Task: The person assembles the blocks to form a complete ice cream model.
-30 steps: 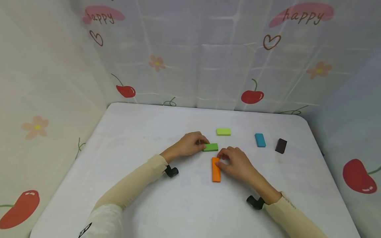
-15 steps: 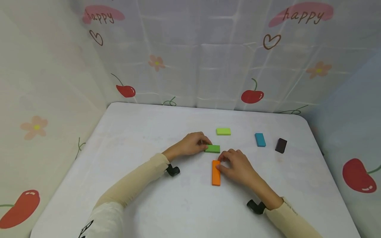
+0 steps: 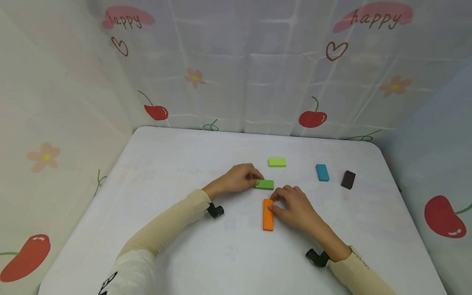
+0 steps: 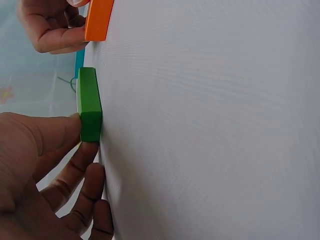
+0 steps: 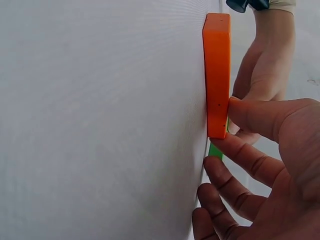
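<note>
The green block (image 3: 264, 184) lies crosswise on the white table, its left end pinched between thumb and fingers of my left hand (image 3: 241, 178). Just below it, the orange block (image 3: 268, 215) lies lengthwise; my right hand (image 3: 295, 207) pinches its upper end from the right. A small gap separates the two blocks. In the left wrist view the thumb touches the near end of the green block (image 4: 90, 100), with a fingertip under that end. The right wrist view shows thumb and forefinger at one end of the orange block (image 5: 217, 75).
Behind the green block lies a lime block (image 3: 277, 162). Farther right are a blue block (image 3: 322, 173) and a dark brown block (image 3: 348, 180). The white table (image 3: 184, 151) meets patterned curtains at its back and sides.
The green block has shifted slightly right and nearer along with my left hand. The orange block and my right hand have moved a little toward the near edge.
</note>
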`<state>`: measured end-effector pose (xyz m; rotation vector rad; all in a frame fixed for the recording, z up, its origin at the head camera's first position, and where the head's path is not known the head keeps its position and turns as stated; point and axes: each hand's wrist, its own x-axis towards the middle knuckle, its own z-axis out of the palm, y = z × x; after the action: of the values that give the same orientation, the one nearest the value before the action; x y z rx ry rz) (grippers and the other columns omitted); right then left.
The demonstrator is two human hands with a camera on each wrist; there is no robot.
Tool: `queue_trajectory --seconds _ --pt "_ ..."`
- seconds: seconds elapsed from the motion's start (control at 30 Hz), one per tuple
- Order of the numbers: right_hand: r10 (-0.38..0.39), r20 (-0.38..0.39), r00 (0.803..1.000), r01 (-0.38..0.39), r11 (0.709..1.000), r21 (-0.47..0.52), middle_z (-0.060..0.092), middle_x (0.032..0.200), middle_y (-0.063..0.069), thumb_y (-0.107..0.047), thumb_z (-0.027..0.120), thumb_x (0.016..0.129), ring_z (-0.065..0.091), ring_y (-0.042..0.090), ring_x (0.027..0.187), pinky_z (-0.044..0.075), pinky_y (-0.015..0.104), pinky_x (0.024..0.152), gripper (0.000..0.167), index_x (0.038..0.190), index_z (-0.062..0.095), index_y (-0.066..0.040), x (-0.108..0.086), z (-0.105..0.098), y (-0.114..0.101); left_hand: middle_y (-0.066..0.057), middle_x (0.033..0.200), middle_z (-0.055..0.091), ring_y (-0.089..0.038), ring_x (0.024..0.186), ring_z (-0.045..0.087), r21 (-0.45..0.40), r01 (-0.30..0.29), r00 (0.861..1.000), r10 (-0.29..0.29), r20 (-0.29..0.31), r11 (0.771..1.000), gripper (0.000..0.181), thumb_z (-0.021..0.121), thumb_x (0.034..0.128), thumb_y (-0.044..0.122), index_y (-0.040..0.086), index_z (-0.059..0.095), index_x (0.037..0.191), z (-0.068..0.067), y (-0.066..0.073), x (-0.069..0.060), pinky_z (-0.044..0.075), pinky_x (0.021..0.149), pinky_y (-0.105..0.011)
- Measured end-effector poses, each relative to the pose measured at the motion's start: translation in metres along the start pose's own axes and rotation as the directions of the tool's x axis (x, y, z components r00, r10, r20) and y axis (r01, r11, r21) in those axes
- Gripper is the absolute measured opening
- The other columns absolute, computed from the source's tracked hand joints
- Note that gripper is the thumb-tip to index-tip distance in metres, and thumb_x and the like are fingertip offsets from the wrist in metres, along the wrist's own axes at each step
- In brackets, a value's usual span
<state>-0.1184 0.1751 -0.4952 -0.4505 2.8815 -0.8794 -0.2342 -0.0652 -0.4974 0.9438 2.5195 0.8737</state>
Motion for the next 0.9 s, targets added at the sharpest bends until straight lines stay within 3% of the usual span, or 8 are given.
queue_trajectory --seconds 0.4,0.7,0.9 --pt "-0.012 -0.016 1.000 0.013 1.000 0.021 0.068 0.101 -0.003 -0.026 0.082 0.095 0.053 0.017 0.096 0.044 0.037 0.087 0.015 0.108 0.076 -0.021 0.000 -0.005 0.000 0.003 0.109 0.072 -0.012 0.099 0.063 -0.018 -0.003 1.000 0.003 0.000 1.000 0.021 0.070 0.1052 0.021 0.020 0.080 0.124 0.004 0.002 0.002 0.052 0.091 -0.028" --pt "0.006 -0.043 0.999 -0.003 0.997 0.074 0.071 0.101 0.004 -0.022 0.074 0.102 0.064 0.022 0.097 0.054 0.040 0.089 0.015 0.115 0.074 -0.014 0.031 -0.020 0.016 0.001 0.104 0.071 -0.014 0.093 0.060 -0.022 -0.002 1.000 0.001 -0.011 1.000 0.021 0.072 0.1037 0.018 0.019 0.080 0.123 0.003 0.002 0.002 0.050 0.086 -0.027" --pt "0.019 -0.025 0.999 -0.017 0.996 0.088 0.072 0.101 0.005 -0.024 0.073 0.103 0.064 0.022 0.093 0.052 0.037 0.084 0.016 0.115 0.074 -0.014 0.044 -0.022 0.025 0.002 0.106 0.072 -0.013 0.095 0.061 -0.021 -0.006 1.000 0.006 -0.012 1.000 0.020 0.072 0.1036 0.020 0.020 0.080 0.122 0.004 0.001 0.002 0.050 0.088 -0.028"
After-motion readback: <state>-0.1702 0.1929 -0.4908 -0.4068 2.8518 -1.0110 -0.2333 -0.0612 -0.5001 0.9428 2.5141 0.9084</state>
